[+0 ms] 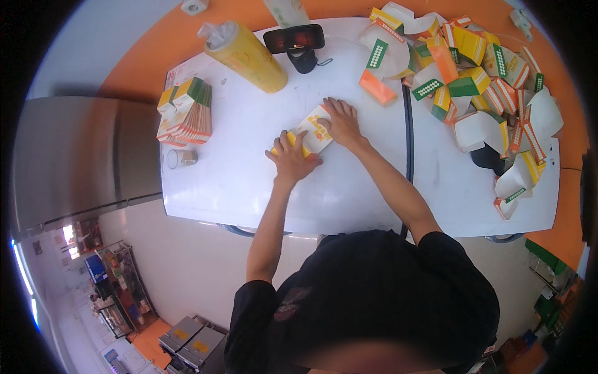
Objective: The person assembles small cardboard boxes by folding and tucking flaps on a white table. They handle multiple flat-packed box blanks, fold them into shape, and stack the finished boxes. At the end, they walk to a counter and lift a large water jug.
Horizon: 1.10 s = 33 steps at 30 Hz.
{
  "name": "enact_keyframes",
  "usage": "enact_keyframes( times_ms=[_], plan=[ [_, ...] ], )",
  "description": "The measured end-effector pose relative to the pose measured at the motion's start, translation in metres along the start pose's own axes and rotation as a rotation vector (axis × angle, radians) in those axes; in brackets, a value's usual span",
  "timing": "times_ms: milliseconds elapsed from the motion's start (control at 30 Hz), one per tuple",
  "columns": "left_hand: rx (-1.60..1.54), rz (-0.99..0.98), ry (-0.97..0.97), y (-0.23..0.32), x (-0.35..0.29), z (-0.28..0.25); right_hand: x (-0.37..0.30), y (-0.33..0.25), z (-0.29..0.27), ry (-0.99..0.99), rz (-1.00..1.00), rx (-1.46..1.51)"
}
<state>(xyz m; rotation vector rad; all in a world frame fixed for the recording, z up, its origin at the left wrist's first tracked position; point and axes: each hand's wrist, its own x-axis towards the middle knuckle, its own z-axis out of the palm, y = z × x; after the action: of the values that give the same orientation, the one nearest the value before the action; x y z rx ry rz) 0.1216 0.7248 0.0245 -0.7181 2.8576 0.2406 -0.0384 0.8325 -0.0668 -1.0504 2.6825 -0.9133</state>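
Observation:
A flat folded paper food carton [316,135], white with yellow and orange parts, lies aslant on the white table in front of me. My left hand [294,161] bends over its near, yellow end, fingers apart but curled onto the card. At the far right end, my right hand [341,123] holds the carton, its thumb on the printed face and its fingers by the orange edge. Both hands keep it against the tabletop. Parts of the carton are hidden beneath my fingers.
To the left stand a stack of flattened cartons [190,118] and a clear glass [182,158]. Behind are a tall yellow plastic-wrapped package [248,57] and a black device on a stand [294,39]. Opened cartons [470,81] heap up at right, beyond the table's dark seam [408,143].

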Motion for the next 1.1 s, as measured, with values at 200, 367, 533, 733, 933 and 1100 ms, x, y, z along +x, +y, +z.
enact_keyframes(
  times_ms=[200,367,533,733,933,1100],
  plan=[
    [-0.202,0.028,-0.301,-0.017,0.012,-0.024,-0.020,0.008,0.009,0.108,-0.109,-0.136],
    [-0.232,-0.011,-0.215,-0.018,-0.002,-0.008,-0.019,-0.007,-0.056,0.366,-0.029,0.237],
    [-0.221,-0.011,-0.067,-0.028,0.002,0.004,-0.002,0.018,-0.124,0.519,0.197,-0.006],
    [-0.145,-0.040,0.308,-0.042,0.006,-0.002,-0.076,0.043,-0.133,-0.029,0.126,0.146],
    [-1.146,0.441,0.415,0.004,-0.046,-0.005,-0.182,0.012,-0.167,-0.395,-0.317,0.278],
    [-1.716,0.459,-0.256,0.052,-0.103,-0.019,-0.216,-0.014,-0.211,-0.666,0.004,0.506]
  ],
)
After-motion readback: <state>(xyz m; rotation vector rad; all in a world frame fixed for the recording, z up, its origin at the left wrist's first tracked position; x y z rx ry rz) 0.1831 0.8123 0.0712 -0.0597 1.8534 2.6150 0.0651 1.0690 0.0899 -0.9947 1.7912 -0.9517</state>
